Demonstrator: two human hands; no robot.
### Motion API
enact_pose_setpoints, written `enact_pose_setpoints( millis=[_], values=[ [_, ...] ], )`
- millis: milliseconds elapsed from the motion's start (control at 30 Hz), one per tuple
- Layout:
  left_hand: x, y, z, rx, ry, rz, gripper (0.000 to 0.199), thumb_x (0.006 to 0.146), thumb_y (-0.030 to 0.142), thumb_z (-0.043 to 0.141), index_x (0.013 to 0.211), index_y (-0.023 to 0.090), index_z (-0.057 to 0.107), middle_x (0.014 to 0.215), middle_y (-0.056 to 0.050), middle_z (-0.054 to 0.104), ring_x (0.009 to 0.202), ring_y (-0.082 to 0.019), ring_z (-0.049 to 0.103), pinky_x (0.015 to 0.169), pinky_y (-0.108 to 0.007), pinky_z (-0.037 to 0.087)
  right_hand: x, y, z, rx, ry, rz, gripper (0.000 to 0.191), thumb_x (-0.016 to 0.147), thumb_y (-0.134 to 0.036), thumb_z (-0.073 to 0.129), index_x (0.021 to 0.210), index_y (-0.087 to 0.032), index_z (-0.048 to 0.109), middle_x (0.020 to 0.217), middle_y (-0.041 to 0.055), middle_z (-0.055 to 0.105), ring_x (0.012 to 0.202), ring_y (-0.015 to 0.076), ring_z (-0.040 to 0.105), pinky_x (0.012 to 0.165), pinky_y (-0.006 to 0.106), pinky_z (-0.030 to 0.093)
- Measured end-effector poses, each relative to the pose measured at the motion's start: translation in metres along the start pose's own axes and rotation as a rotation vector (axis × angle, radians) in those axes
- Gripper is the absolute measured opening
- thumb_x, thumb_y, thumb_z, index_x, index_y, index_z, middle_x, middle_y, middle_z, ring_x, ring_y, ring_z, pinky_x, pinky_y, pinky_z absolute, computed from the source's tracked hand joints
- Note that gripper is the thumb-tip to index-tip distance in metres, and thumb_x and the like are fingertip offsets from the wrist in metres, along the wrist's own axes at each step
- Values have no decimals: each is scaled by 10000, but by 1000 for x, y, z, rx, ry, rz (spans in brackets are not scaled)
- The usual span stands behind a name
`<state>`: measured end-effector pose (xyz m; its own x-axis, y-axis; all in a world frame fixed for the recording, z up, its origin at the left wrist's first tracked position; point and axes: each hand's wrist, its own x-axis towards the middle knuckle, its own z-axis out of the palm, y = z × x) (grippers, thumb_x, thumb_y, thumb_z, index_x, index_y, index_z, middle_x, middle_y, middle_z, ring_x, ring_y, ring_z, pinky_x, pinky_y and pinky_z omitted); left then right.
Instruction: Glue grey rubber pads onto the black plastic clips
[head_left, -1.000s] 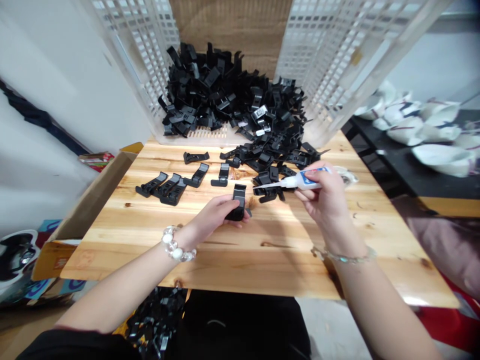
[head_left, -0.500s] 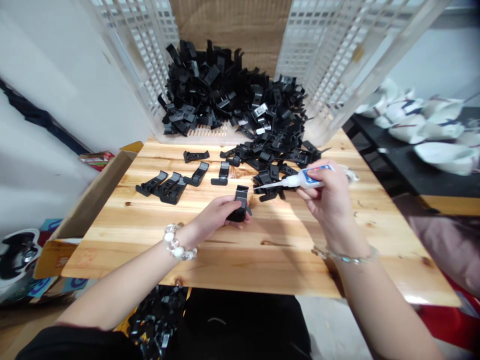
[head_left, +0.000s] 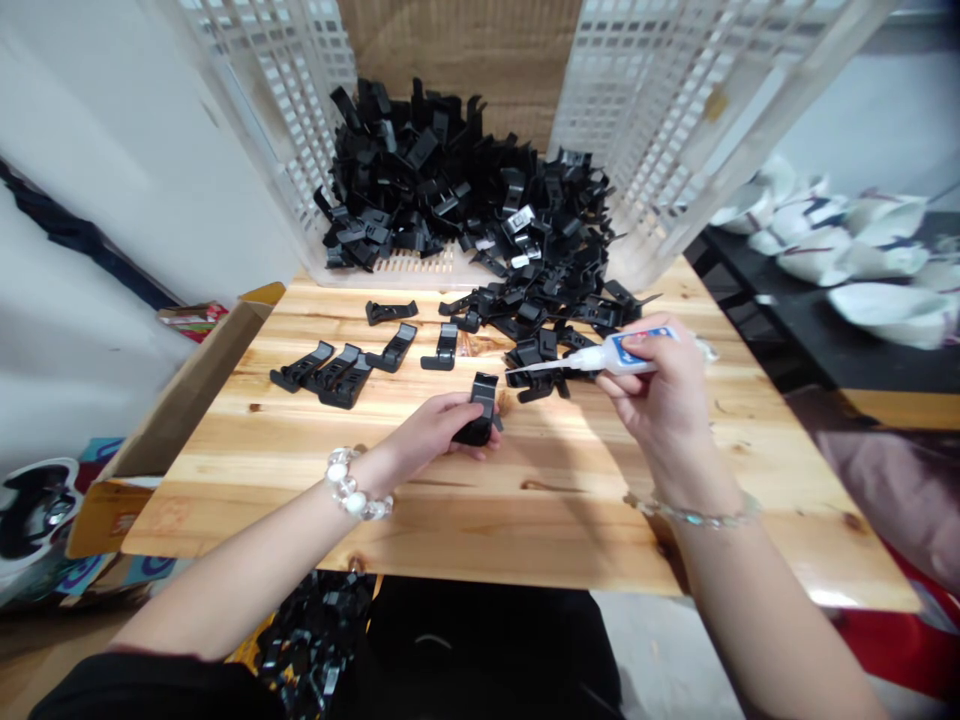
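My left hand (head_left: 427, 436) is shut on a black plastic clip (head_left: 484, 405), which stands upright on the table with its lower end hidden by my fingers. My right hand (head_left: 664, 392) pinches a white glue bottle (head_left: 622, 354) with a blue label. The bottle lies almost level, and its thin nozzle points left, toward the clip. The nozzle tip hangs apart from the clip, above a small heap of black clips (head_left: 536, 365). Several loose clips (head_left: 345, 385) lie in a rough row left of my hands.
A white lattice plastic crate (head_left: 660, 130) holds a large heap of black clips at the far end of the wooden table (head_left: 525, 520). A cardboard box (head_left: 180, 420) stands along the left edge. White items lie on a dark surface (head_left: 750, 300) to the right, and more black clips (head_left: 315, 630) lie below the table.
The glue bottle has tilted slightly, its body rising to the right while the nozzle stays near the same spot. My left hand and its clip have barely moved.
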<state>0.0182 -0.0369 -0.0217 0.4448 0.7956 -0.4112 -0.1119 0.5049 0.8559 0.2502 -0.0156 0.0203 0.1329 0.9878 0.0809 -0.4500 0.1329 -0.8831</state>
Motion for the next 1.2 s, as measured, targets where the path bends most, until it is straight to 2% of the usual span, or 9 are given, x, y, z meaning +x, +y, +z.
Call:
enact_pose_setpoints(
  millis=[300,833,1033,1200],
  values=[
    [0,-1,0,-3,-6,-2,211,926,237,510,971,81,645,779,-99,720,726,-168,689,600,-259,558,0,1,0,-17,0,-8,160,657,-60,566,632,-208,509,394,-91,311,336,38,179,352,185,131],
    [-1,-1,1,5,-12,3,203,918,254,525,964,91,637,769,-93,709,720,-170,677,601,-268,544,3,6,-2,-41,12,-28,181,616,-68,600,646,-214,497,401,-91,345,331,44,214,356,194,124],
    [-2,0,1,4,-7,21,209,899,292,565,947,100,633,787,-94,709,726,-170,673,618,-274,549,2,5,-1,-40,53,27,168,653,-115,609,629,-217,477,404,-97,310,338,40,178,369,211,108],
    [-2,1,-1,-20,12,107,255,887,334,577,924,94,654,832,-99,705,806,-190,668,649,-287,552,5,7,-5,-3,72,98,175,667,-150,623,628,-215,466,421,-100,290,340,38,162,377,229,84]
  ],
)
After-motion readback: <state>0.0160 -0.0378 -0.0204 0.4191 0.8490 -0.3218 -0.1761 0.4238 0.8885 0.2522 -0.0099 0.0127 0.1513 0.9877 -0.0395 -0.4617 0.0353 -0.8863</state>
